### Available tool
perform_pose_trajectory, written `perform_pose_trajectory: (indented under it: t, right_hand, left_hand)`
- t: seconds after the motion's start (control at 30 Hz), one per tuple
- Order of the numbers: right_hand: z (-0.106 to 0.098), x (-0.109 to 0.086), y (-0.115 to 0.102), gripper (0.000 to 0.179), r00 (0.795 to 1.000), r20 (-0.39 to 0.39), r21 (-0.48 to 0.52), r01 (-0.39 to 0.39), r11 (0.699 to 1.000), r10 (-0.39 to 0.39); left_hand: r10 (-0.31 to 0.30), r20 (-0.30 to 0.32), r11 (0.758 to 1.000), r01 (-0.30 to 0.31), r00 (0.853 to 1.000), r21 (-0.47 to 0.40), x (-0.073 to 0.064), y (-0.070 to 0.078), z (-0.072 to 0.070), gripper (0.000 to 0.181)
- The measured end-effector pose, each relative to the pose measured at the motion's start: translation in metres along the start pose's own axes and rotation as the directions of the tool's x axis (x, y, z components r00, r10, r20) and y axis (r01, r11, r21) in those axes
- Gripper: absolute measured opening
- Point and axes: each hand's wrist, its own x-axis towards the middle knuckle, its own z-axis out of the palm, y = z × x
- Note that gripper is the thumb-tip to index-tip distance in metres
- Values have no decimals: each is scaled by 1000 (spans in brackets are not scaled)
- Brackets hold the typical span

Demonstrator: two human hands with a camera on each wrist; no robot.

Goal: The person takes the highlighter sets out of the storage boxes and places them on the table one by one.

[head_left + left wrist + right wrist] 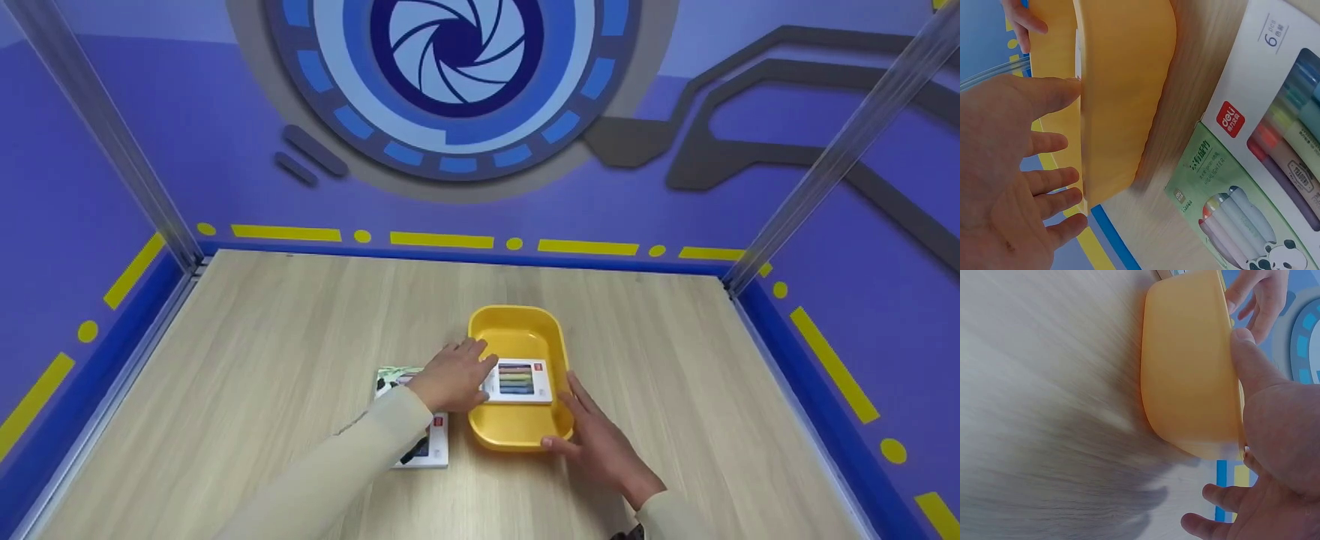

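Note:
A yellow plastic tray point(514, 433) stands on the table, with a white windowed pack of coloured pens point(517, 379) lying crosswise inside. My left hand point(454, 375) reaches over the tray's left rim, its fingers spread and loosely straight at the pack's left end. The left wrist view shows that thumb point(1058, 93) right at the rim. My right hand point(604, 442) rests against the tray's right side, thumb on the near corner rim; its other fingers extend loosely in the right wrist view. Left of the tray lie a green highlighter pack point(1202, 157) with a panda and a white six-piece pen pack point(1252, 50).
The light wood table point(300, 322) runs back to a purple printed wall point(217, 150) with yellow dashes. Metal posts point(120, 142) stand at the back corners. My left forearm point(345, 450) partly covers the two packs on the table.

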Motion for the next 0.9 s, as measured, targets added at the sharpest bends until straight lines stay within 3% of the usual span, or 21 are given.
perform_pose_trajectory:
  t: [0.9]
  right_hand:
    - [1,1,0,86,1000,6,-3,-14,1000,14]
  left_hand:
    - [17,29,1000,-17,999,-6,12,5,8,66]
